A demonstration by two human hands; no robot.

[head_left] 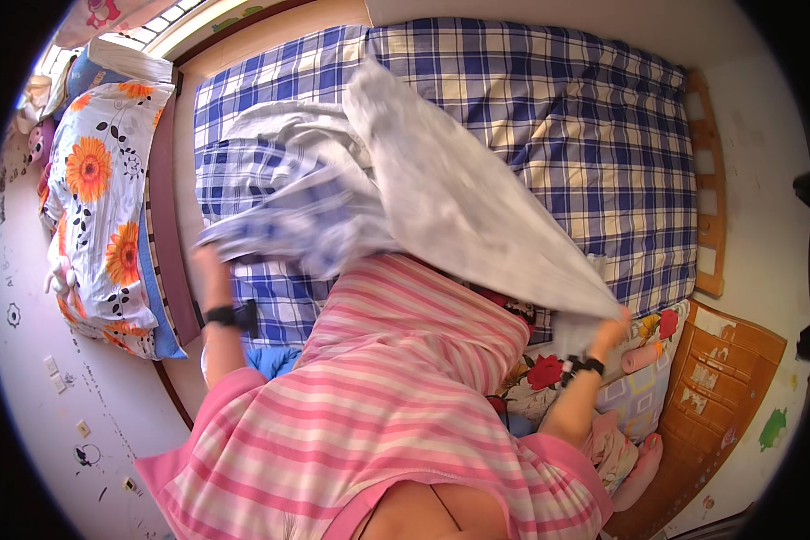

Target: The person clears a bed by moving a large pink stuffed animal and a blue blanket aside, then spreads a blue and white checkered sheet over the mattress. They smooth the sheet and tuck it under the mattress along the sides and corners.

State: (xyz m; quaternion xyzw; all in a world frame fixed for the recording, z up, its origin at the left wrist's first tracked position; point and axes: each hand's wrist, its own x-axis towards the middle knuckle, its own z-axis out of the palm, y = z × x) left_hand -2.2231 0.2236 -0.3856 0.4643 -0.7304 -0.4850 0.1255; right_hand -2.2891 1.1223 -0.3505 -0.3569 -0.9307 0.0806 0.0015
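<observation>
Cover (477,207) is bunched and spread over the bed (603,153), pale side & blue-check side both showing, partly blurred. My L hand (210,270) is clamped on its check corner, my R hand (608,335) on the pale end, hands wide apart; fingers too blurry for detail. Floral quilt (90,216) off to the L, slatted rail (708,180) at the bed's R end.

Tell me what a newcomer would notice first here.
Probably the pale cloth, blurred across the middle, with one corner in the right hand at the right. Next come the blue plaid sheet spread behind it and the pink striped clothing filling the lower middle. The orange flowers on the white bedding at far left also stand out.
</observation>
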